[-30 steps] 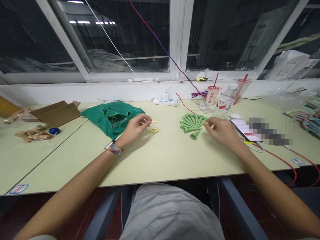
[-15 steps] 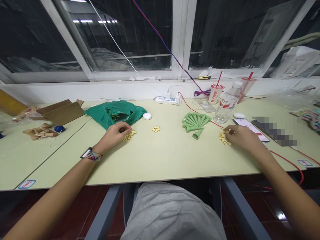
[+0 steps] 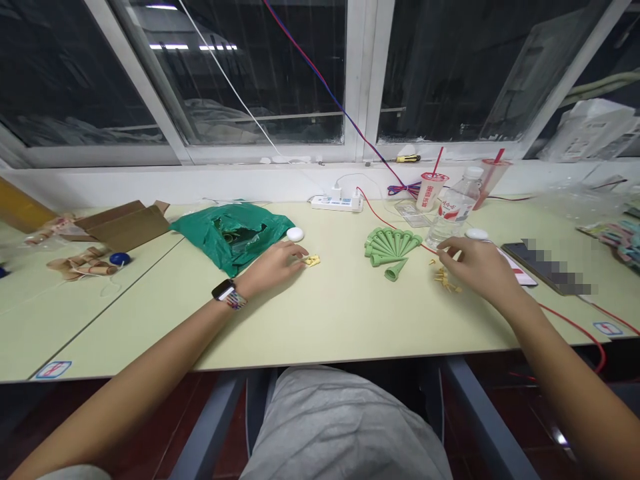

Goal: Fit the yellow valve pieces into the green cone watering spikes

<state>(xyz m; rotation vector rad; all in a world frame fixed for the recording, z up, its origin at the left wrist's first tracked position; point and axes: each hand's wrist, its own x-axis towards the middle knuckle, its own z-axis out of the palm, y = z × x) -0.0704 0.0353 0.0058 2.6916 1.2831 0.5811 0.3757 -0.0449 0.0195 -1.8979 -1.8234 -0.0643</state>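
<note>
The left hand [image 3: 279, 267] is held low over the table [image 3: 340, 320], its fingertips at the edge of a small cluster of yellow pieces [image 3: 313, 261]; whether its grip is clamped on one of them cannot be told. The right hand [image 3: 475, 267] is poised beside a looser yellow heap [image 3: 447, 281], with thumb and forefinger slightly parted at the tips. Between the hands, nearer the right one, green cones [image 3: 393, 243] are laid out in a fan, a single cone [image 3: 395, 269] being set at its near edge. Behind the left hand a torn green bag [image 3: 235, 227] is placed, and a clear bottle [image 3: 453, 210] is stood upright beyond the right hand.
</note>
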